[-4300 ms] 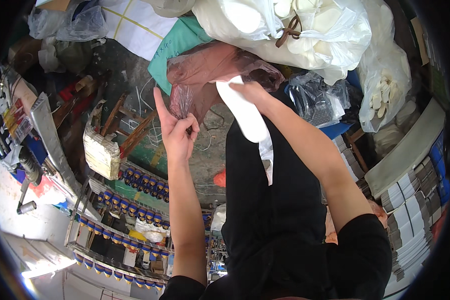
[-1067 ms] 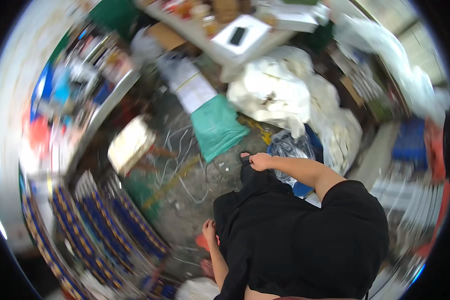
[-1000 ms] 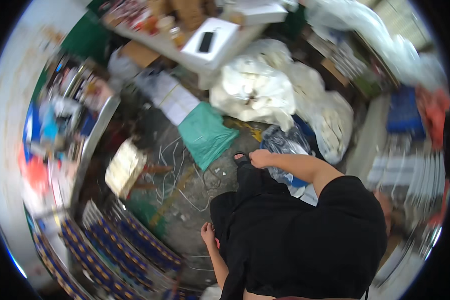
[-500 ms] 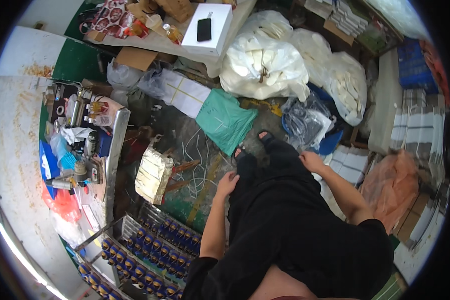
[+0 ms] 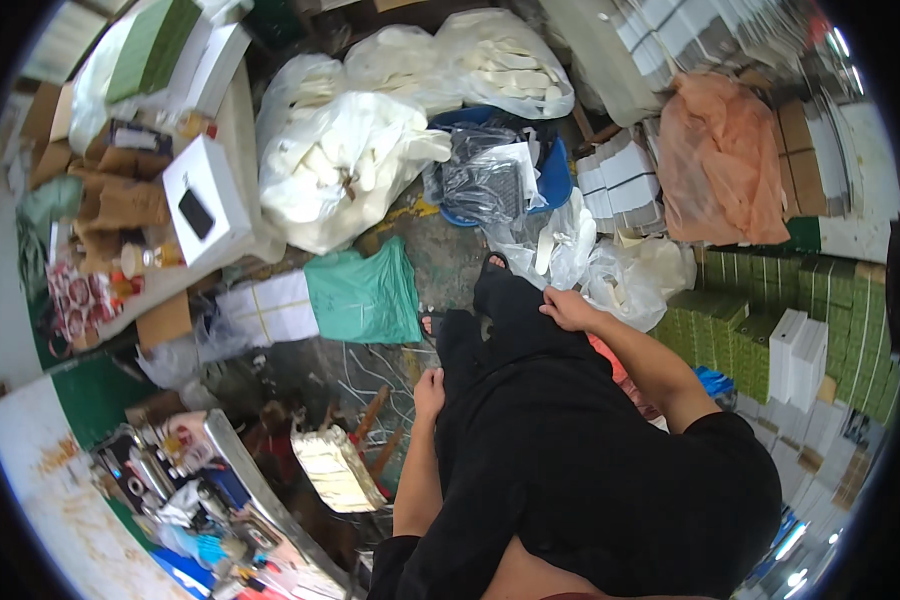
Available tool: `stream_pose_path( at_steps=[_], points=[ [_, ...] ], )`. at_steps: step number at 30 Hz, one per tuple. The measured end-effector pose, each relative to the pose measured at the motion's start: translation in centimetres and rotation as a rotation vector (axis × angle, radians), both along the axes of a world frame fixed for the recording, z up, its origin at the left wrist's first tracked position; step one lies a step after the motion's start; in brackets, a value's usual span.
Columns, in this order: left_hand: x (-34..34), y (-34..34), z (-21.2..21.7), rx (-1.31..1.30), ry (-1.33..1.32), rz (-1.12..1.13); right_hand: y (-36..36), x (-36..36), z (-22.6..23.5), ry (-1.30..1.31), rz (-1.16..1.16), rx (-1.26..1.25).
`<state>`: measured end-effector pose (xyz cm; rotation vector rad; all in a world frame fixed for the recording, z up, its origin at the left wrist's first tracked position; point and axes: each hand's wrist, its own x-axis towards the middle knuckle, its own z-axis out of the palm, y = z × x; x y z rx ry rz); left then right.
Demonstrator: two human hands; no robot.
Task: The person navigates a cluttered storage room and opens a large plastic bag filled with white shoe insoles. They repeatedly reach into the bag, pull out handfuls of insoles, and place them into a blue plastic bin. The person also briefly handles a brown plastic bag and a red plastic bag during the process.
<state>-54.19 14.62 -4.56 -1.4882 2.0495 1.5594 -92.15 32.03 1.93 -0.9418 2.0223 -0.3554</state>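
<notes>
My left hand point(image 5: 429, 394) hangs beside my left thigh, its fingers curled in against the black trousers point(image 5: 505, 325). My right hand point(image 5: 567, 309) is at the outer side of the right thigh, fingers closed at the trouser cloth. The fingertips of both are partly hidden, and no other thing shows in either hand. In front of my sandalled feet lies a green plastic bag point(image 5: 365, 293), with a white bundle point(image 5: 268, 308) tied in yellow strap beside it. Clear plastic bags point(image 5: 620, 275) with white pieces lie just beyond my right hand.
A foil-covered stool point(image 5: 332, 470) and loose white cords point(image 5: 385, 370) are at the left. Beyond stand a table with a white box point(image 5: 206, 198), big bags of white pieces point(image 5: 335, 180) and a blue tub point(image 5: 558, 180). Green boxes point(image 5: 710, 335) are stacked at the right.
My view has turned to the right, so the table and bags have shifted left. The rack at lower left has gone out of view; the green boxes have come in. Both hands stay at my thighs.
</notes>
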Motion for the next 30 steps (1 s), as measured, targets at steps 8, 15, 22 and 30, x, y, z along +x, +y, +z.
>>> stream_pose_path(
  at_steps=[8, 15, 22, 30],
  points=[
    [-3.6, -2.5, 1.9, 0.171, -0.199, -0.154, 3.6, -1.6, 4.3, -0.176, -0.062, 0.174],
    [-13.5, -5.6, 9.4, 0.017, -0.385, -0.305, 2.6, -6.8, -2.5, -0.377, -0.141, 0.17],
    [-20.6, -9.1, 13.0, 0.007, -0.43, -0.408, 2.8, -10.5, -5.6, -0.379, -0.252, 0.123],
    [-27.5, -18.6, 11.1, 0.043, -0.398, -0.487, -2.2, -13.1, -6.9, -0.335, -0.536, 0.175]
  ],
)
